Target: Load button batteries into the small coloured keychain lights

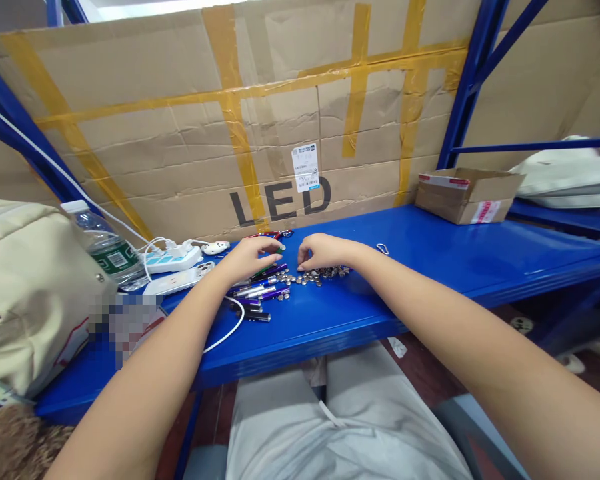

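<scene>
My left hand (255,257) is over the upper part of a group of small metallic tubes (257,291) in purple, silver, blue and black. Its thumb and fingers curl around the end of a green tube (280,250). To the right, my right hand (320,252) bends down at the near side of a pile of small round silver pieces (330,272), fingertips pinched together at its left end. Whatever is between those fingertips is too small to make out. More round pieces (286,278) lie loose between the pile and the tubes.
On the left of the blue table (300,320) are a phone (180,279), a power strip (173,258), a water bottle (107,247), a white cable and a beige bag (40,287). A small carabiner (382,249) lies right; an open cardboard box (465,195) stands farther back.
</scene>
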